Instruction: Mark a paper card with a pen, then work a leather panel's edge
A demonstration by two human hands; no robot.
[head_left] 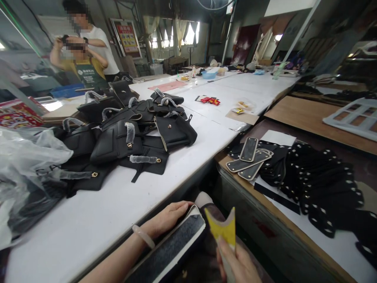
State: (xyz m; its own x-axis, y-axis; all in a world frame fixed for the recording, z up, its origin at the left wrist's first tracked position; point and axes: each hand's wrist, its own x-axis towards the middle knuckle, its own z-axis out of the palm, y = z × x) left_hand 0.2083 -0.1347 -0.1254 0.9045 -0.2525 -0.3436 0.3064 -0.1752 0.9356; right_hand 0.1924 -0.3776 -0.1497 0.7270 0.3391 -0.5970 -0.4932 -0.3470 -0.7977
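Across my lap lies a black bag [173, 245], its long dark panel facing up between pale edges. My left hand [169, 217], with a pale bracelet at the wrist, rests along the far side of this bag. Its fingers are stretched out toward the bag's end, and their undersides are hidden. In my right hand [235, 261] is a yellow scraper [222, 228] with a curved notch in its upper end. The fingers close round its lower part, and the notched end points up, just right of the bag and apart from it.
Black handbags [118, 137] with wrapped handles pile up on the white table [188, 157], beside a clear plastic bag [26, 177]. On the right bench are dark oblong panels [249, 151] and stacked black pieces [318, 181]. Two people [85, 51] are at the back left.
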